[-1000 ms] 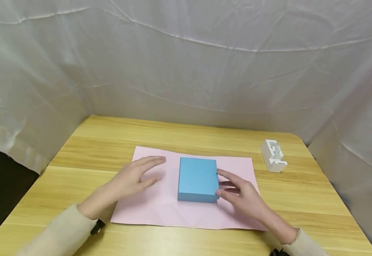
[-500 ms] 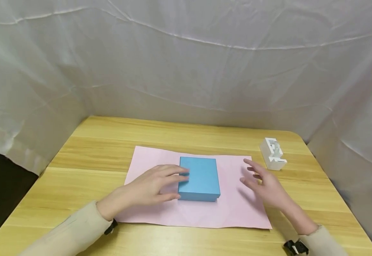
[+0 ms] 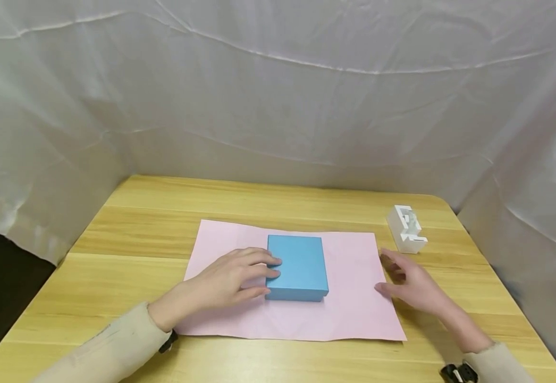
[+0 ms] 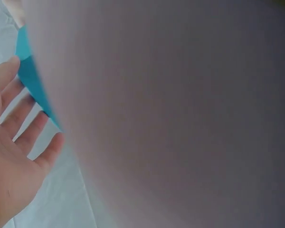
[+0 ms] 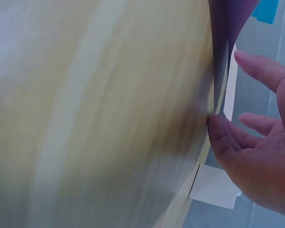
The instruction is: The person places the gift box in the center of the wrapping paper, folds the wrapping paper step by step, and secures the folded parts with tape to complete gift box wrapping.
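A flat blue box [image 3: 299,260] lies on a sheet of pink paper [image 3: 350,316] on the wooden table. My left hand [image 3: 227,279] rests at the box's left side, two fingers lying over its top and the thumb at its lower left corner. In the left wrist view, spread fingertips [image 4: 43,118] line the blue box's edge. My right hand [image 3: 417,284] is at the paper's right edge, thumb over the sheet and the other fingers beyond the edge. The right wrist view shows a gap between thumb and fingers, beside the paper [image 5: 222,33].
A small white notched block [image 3: 404,231] stands on the table [image 3: 268,199] behind my right hand. Pale fabric [image 3: 268,106] hangs around the table's back and sides. Both wrists carry black straps.
My left hand has moved right onto the box's left side. My right hand has left the box's right side and moved right to the paper's edge. The box has stayed about where it was.
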{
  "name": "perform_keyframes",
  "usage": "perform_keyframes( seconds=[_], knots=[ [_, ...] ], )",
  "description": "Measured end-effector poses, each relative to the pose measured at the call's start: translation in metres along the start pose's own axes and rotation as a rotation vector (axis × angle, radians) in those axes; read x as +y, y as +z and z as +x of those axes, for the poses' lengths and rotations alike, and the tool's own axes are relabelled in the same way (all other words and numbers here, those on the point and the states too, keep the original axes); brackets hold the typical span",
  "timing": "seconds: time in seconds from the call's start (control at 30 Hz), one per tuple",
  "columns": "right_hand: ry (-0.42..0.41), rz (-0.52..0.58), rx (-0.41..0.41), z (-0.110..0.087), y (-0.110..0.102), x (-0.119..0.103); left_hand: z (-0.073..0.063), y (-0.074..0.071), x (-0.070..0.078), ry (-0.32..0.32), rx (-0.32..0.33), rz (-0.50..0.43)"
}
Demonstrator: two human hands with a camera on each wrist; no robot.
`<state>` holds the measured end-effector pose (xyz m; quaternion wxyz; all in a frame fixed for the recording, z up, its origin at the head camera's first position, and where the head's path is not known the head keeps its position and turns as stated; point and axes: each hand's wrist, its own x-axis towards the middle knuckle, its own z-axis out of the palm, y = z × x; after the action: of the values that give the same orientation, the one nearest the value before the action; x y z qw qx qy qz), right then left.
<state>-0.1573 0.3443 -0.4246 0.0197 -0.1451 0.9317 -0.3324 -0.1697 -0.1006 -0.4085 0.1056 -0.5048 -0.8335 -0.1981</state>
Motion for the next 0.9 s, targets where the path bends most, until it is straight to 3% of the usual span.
perform_keyframes(
  seconds=[0.3, 0.6, 0.77, 0.9],
  knots=[
    [0.065, 0.179, -0.018, 0.0019, 0.0023, 0.002, 0.0025, 0.0016, -0.0009, -0.016, 0.001, -0.019],
    [0.132, 0.103, 0.015, -0.0004, 0.0028, -0.0035, 0.0045, 0.0018, -0.0025, -0.016, -0.012, -0.016],
    [0.063, 0.048, 0.06, -0.0018, 0.0032, -0.0035, 0.0055, 0.0017, -0.0023, -0.032, -0.017, -0.021],
    [-0.019, 0.063, 0.081, -0.0039, 0.0031, -0.007, 0.0062, 0.0017, -0.0023, -0.043, -0.024, -0.03]
  ],
)
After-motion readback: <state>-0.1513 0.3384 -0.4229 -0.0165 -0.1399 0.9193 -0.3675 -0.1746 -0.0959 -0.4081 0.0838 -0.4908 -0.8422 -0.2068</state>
